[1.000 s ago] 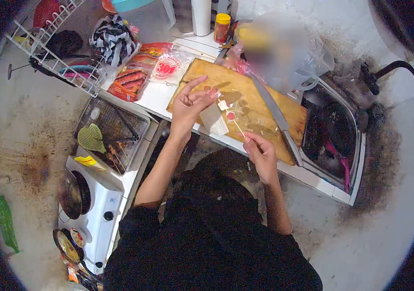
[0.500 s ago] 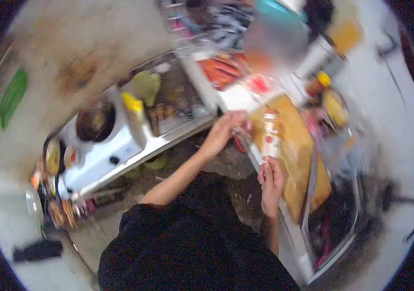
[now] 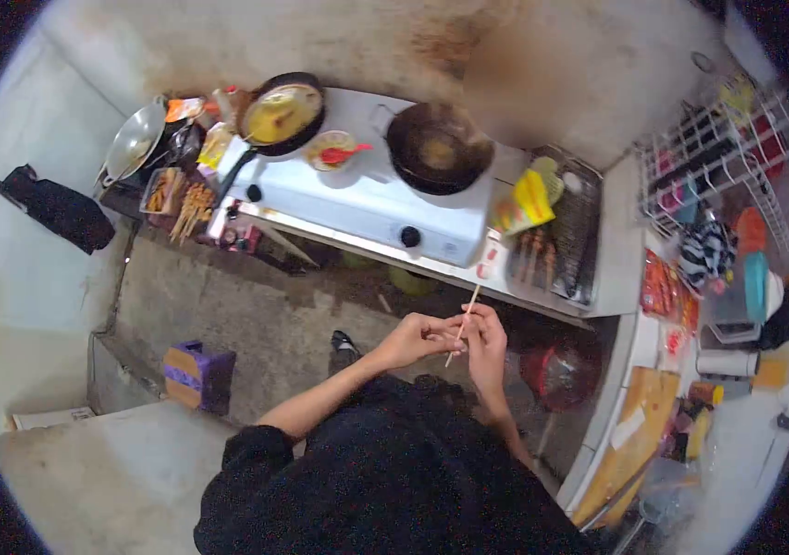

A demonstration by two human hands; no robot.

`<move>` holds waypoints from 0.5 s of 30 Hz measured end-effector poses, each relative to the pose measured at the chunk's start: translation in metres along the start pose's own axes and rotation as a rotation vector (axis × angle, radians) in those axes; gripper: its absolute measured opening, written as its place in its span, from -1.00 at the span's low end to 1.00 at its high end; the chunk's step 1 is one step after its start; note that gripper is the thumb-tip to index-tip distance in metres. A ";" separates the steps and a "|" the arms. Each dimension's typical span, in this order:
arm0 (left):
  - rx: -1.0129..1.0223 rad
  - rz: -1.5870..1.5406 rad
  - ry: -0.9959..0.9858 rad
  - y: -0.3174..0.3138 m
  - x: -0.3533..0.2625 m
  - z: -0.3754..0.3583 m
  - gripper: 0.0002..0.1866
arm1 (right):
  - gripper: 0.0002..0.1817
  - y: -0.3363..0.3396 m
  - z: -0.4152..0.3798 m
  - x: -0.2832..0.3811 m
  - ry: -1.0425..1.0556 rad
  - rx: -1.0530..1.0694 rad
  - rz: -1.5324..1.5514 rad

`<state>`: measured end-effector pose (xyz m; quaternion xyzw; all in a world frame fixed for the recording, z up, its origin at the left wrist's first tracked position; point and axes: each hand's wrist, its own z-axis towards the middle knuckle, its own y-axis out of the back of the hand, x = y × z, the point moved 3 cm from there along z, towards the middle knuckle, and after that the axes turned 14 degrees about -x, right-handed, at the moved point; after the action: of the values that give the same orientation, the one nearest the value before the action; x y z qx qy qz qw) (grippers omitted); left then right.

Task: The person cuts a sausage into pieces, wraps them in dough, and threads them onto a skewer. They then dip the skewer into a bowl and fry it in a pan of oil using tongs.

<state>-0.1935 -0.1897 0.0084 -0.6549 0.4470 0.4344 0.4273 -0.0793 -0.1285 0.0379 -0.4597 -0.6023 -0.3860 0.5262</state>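
Observation:
Above the floor in front of the stove, both my hands are on a thin wooden skewer [image 3: 475, 298]. White and red pieces of food [image 3: 484, 264] are at its far end; their kind is too small to tell. My left hand [image 3: 416, 339] pinches the stick near its lower part. My right hand [image 3: 485, 340] closes around the same stick from the right, fingertips close to the left ones. The skewer points away from me, toward the counter edge and a yellow packet [image 3: 526, 203].
A white stove [image 3: 339, 208] bears a dark wok [image 3: 438, 148], a frying pan [image 3: 282, 113] with yellow contents and a bowl [image 3: 332, 151] with a red spoon. Skewers [image 3: 194, 211] fill a container at left. At right are a cutting board [image 3: 630, 444] and a wire rack [image 3: 718, 139].
My view and body have turned left, from the cutting board toward the stove. The skewer has come along, and my left hand, earlier apart from it, now grips it beside the right.

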 end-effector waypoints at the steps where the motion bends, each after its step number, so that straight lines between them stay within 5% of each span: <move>1: -0.090 -0.062 0.077 0.025 -0.005 -0.010 -0.76 | -0.79 -0.029 0.001 -0.003 -0.027 0.055 0.053; 9: -0.335 -0.024 0.048 0.232 -0.004 -0.024 -0.68 | -0.68 -0.178 0.057 -0.076 -0.163 0.207 -0.053; 15: -0.469 -0.071 0.041 0.305 -0.007 0.013 -0.69 | -0.48 -0.270 0.168 -0.101 -0.335 0.092 -0.017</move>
<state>-0.4891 -0.2471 -0.0406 -0.7602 0.3192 0.4975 0.2695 -0.3828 -0.0598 -0.0815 -0.4879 -0.7025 -0.2805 0.4357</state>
